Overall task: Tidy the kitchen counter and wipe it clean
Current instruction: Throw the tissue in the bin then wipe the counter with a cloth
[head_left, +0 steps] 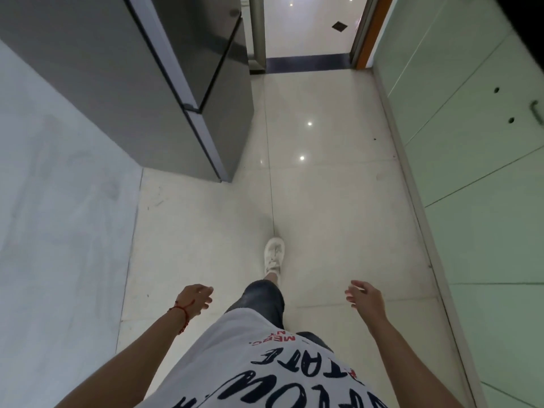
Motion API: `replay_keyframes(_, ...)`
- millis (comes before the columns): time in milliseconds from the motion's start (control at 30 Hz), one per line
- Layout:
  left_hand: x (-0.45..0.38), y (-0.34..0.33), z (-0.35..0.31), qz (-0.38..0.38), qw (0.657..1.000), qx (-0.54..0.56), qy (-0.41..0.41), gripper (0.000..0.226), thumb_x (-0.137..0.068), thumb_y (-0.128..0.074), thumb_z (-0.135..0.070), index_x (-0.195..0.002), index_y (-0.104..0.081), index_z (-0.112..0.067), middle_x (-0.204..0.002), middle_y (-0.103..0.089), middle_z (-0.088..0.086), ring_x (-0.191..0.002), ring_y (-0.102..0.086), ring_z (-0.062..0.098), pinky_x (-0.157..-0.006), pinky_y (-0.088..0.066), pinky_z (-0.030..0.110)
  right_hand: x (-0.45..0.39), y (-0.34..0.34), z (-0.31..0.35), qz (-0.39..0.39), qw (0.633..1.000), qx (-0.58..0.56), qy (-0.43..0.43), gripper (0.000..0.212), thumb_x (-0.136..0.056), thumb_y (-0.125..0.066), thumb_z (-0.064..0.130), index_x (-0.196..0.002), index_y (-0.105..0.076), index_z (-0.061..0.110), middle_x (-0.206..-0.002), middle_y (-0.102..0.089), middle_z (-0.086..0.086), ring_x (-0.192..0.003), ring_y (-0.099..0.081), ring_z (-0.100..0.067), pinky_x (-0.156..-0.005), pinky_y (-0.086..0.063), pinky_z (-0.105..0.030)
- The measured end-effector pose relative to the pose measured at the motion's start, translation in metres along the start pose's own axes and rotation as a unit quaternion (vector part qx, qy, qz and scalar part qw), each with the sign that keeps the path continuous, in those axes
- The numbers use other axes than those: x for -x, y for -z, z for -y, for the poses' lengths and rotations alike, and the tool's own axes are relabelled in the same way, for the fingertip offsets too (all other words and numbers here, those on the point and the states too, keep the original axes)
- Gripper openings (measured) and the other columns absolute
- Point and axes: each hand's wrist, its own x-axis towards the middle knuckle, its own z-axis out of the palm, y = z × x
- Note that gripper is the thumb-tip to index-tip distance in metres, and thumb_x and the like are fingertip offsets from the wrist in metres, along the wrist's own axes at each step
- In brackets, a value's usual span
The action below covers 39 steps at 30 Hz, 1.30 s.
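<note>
Neither grip has anything in it: my left hand (pixel 195 298) hangs with its fingers loosely curled and spread, palm turned inward, and my right hand (pixel 363 297) is the same, fingers slack and apart. A red string (pixel 184 312) circles the left wrist. Between the two hands I see my knee in dark trousers (pixel 262 298), and just past it a white shoe (pixel 274 254) planted on the floor (pixel 323 187), pale glossy tiles with small ceiling-light glints on them. Below the hands, nearest me, is a white shirt (pixel 250 363) with black and red lettering. Ahead and left of the left hand stands a grey fridge (pixel 147 83), doors closed, with a pale wall (pixel 59 201) running back beside that hand. Right of the right hand runs a row of pale green cabinets (pixel 471 157), fronts shut, one metal handle (pixel 536 113) at the edge of view. The desk I am to tidy lies above those cabinets; only a dark strip (pixel 527 16) at the top right corner shows, and I cannot tell what is on it. Far ahead is an open doorway (pixel 309 30) with a dark threshold.
</note>
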Motion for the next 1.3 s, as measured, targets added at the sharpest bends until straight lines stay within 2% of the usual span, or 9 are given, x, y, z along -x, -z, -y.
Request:
replay_keyframes(233,-0.089,0.007,-0.165,0.006,1.0,-0.023,-0.003,0.028,-0.09,-0.053,-0.021,-0.103,-0.06,0.003,-0.088,-0.062,0.016,-0.078,-0.056,0.025,-0.061,-0.04,0.025,-0.107,0.019,0.117,-0.023,0.999,-0.01,-0.031,0.025,-0.089,-0.053,0.01,-0.113,-0.058,0.001,-0.089,-0.065,-0.014,-0.076,-0.061,-0.023,-0.083,-0.048,-0.039)
replay_keyframes(400,-0.134,0.002,-0.324,0.022,0.995,-0.056,-0.078,0.03,-0.091,-0.05,-0.017,-0.105,-0.059,0.008,-0.09,-0.061,0.017,-0.079,-0.055,0.025,-0.052,-0.042,0.019,-0.171,0.043,0.191,-0.042,0.998,-0.019,-0.043,0.026,-0.089,-0.054,0.009,-0.112,-0.059,0.002,-0.089,-0.065,-0.014,-0.073,-0.061,-0.021,-0.084,-0.049,-0.04)
replay_keyframes(567,-0.168,-0.028,-0.469,0.039,0.987,-0.077,-0.135,0.03,-0.092,-0.049,-0.017,-0.109,-0.057,0.007,-0.094,-0.061,0.017,-0.082,-0.056,0.025,-0.057,-0.04,0.019,-0.236,0.074,0.242,-0.049,0.995,-0.045,-0.069,0.027,-0.088,-0.054,0.011,-0.113,-0.059,0.002,-0.097,-0.065,-0.015,-0.077,-0.062,-0.023,-0.079,-0.049,-0.036)
replay_keyframes(700,-0.196,-0.062,-0.558,0.042,0.983,-0.092,-0.152,0.031,-0.092,-0.048,-0.019,-0.11,-0.057,0.004,-0.095,-0.061,0.016,-0.086,-0.057,0.025,-0.063,-0.044,0.025,-0.299,0.103,0.285,-0.043,0.995,-0.053,-0.074,0.026,-0.089,-0.053,0.01,-0.113,-0.058,0.002,-0.093,-0.065,-0.015,-0.077,-0.062,-0.024,-0.077,-0.048,-0.035)
replay_keyframes(767,-0.204,-0.076,-0.59,0.034,0.985,-0.092,-0.146,0.032,-0.092,-0.048,-0.02,-0.112,-0.057,0.004,-0.096,-0.062,0.017,-0.085,-0.057,0.025,-0.065,-0.044,0.027,-0.33,0.121,0.314,-0.037,0.995,-0.057,-0.077,0.025,-0.089,-0.053,0.01,-0.112,-0.058,0.002,-0.091,-0.065,-0.014,-0.077,-0.061,-0.024,-0.077,-0.047,-0.035)
replay_keyframes(933,-0.217,-0.111,-0.651,0.029,0.988,-0.098,-0.117,0.032,-0.093,-0.047,-0.017,-0.113,-0.056,0.005,-0.095,-0.061,0.015,-0.087,-0.057,0.025,-0.061,-0.043,0.018,-0.405,0.168,0.394,-0.033,0.997,-0.054,-0.05,0.024,-0.087,-0.053,0.01,-0.11,-0.059,0.005,-0.087,-0.066,-0.011,-0.071,-0.062,-0.019,-0.085,-0.049,-0.04)
replay_keyframes(1133,-0.241,-0.128,-0.706,0.02,0.993,-0.081,-0.077,0.033,-0.093,-0.048,-0.018,-0.114,-0.055,0.007,-0.101,-0.063,0.021,-0.086,-0.057,0.026,-0.059,-0.043,0.019,-0.472,0.204,0.483,-0.036,0.997,-0.064,-0.022,0.022,-0.087,-0.053,0.01,-0.108,-0.06,0.006,-0.088,-0.066,-0.012,-0.076,-0.062,-0.024,-0.077,-0.047,-0.036)
replay_keyframes(1200,-0.255,-0.128,-0.724,0.025,0.994,-0.087,-0.065,0.033,-0.093,-0.048,-0.019,-0.113,-0.056,0.005,-0.104,-0.064,0.023,-0.086,-0.058,0.027,-0.062,-0.044,0.022,-0.493,0.207,0.506,-0.033,0.997,-0.069,-0.021,0.022,-0.088,-0.053,0.01,-0.108,-0.06,0.006,-0.089,-0.065,-0.013,-0.078,-0.062,-0.025,-0.076,-0.047,-0.036)
replay_keyframes(1300,-0.283,-0.128,-0.76,0.033,0.994,-0.094,-0.049,0.033,-0.092,-0.049,-0.022,-0.112,-0.057,0.003,-0.099,-0.064,0.018,-0.086,-0.059,0.028,-0.076,-0.046,0.032,-0.527,0.209,0.539,-0.032,0.996,-0.081,-0.026,0.022,-0.088,-0.052,0.008,-0.108,-0.059,0.005,-0.09,-0.064,-0.014,-0.079,-0.061,-0.026,-0.074,-0.045,-0.034)
